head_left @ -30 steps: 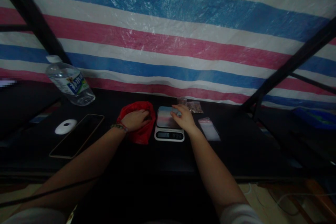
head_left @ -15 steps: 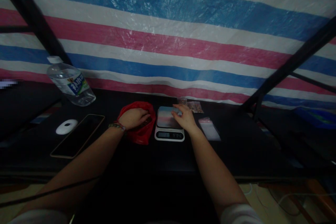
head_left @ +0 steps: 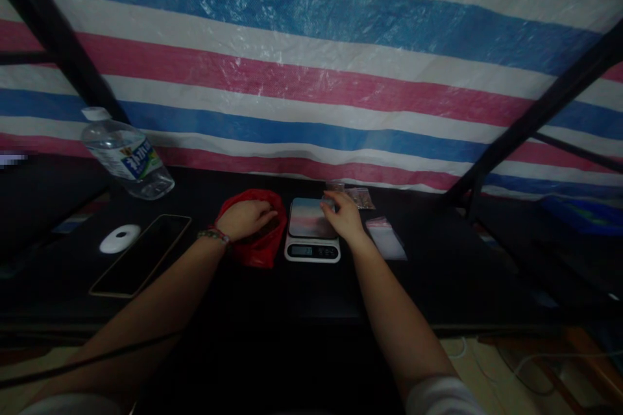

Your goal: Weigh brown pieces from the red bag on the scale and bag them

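My left hand [head_left: 244, 219] lies over the mouth of a red plastic bag [head_left: 260, 253], its fingers curled together above dark brown contents; what they hold, if anything, is hidden. Right of the bag stands a small white kitchen scale [head_left: 312, 251] with a shiny plate and a lit display too blurred to read. My right hand [head_left: 344, 213] is at the plate's right side, thumb and fingers bent around what looks like a small clear plastic bag [head_left: 329, 200], only faintly visible. Behind that hand lie small clear bags of brownish bits [head_left: 361, 198].
A stack of flat clear zip bags [head_left: 387, 238] lies right of my right forearm. To the left are a phone [head_left: 142, 256], a white rounded case [head_left: 120, 238] and a tilted clear bottle [head_left: 129, 155]. Striped sheeting [head_left: 311, 97] hangs behind the black table, between dark metal posts.
The view has shifted slightly, moving the things a little left in the picture. My left fingers have moved slightly over the red bag. My right hand stays beside the scale's plate.
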Available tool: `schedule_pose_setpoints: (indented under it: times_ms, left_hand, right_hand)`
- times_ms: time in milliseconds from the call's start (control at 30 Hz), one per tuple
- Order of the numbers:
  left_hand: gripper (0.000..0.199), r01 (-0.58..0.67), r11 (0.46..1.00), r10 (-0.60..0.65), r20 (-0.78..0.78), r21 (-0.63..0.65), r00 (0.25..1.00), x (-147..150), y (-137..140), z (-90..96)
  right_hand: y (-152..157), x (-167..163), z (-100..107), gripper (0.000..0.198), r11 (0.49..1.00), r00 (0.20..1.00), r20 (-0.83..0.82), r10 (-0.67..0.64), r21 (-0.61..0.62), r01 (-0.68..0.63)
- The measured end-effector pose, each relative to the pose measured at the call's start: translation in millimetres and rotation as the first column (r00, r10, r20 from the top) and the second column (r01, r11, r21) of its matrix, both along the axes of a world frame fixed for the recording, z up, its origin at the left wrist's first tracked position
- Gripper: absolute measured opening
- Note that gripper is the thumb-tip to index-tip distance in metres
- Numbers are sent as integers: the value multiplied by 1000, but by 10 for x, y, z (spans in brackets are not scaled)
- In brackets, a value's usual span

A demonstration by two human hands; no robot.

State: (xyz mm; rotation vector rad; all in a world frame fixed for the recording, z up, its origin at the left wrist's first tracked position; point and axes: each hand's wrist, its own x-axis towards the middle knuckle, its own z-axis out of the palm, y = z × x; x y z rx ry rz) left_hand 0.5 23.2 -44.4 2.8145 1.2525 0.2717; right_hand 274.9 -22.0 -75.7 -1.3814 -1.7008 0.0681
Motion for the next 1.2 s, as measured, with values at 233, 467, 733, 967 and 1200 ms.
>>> schedule_pose_setpoints:
  times_ms: [233,467,733,967,1200]
  left_hand:
    - [44,223,973,-219,-65,63,974,704,-158,330]
    - [34,321,945,-310,-131,68,942,1283,-80,181]
    - [36,335,941,-329,-102,49,939,1385,-20,-3]
    - [35,361,930,-356,-69,71,932,1386,0,-76]
    - [42,356,933,-351,-74,60,933,1343,33,-47]
  right_hand:
    - [36,108,-1,29,991,984,-127,-128,30,133]
    - [62,214,-10,29,958,937,-240,-254,75,278]
    - [34,210,58,30,945,922,-261,-285,83,316]
    - [57,238,37,29,936,926,-229,-299,119,332]
    - [57,215,51,26,937,927,-228,-298,118,330]
